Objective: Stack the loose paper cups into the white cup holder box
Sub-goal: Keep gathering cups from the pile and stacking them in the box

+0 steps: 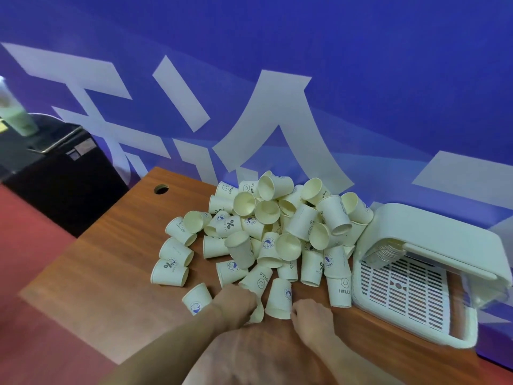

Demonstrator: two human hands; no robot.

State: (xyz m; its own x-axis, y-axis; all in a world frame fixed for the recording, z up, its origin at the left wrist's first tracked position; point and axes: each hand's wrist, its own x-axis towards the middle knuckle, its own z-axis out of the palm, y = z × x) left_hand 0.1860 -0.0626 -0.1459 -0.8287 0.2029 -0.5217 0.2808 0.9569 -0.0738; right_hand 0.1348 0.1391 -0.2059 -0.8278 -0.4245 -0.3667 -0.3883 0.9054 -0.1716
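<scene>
Down at the near edge of the table [91, 273], the left hand [236, 302] has its fingers curled around a paper cup [256, 312], whose rim shows just below the knuckles. The right hand [312, 315] sits just beside it with its fingers bent at the rim of an upside-down cup [279, 298]; whether this grip has actually closed on the cup cannot be told. Between the two hands only these two cups stand. Another single cup [195, 300] lies on its side just left of the left wrist.

Beyond the hands spreads the pile of loose cups [274, 226], heaped toward the back of the table, some upright, some tipped over, some upside down, printed with "HELLO", a percent sign or a blue round badge. On the right, touching the edge of the pile, sits the white cup holder box [413, 273], its lid raised and a slotted white tray showing inside; a nested stack of cups [384, 252] lies on its side under the lid.

Behind the table hangs a blue wall [361, 65] with large white characters. To the far left stands a black cabinet [63, 176].
</scene>
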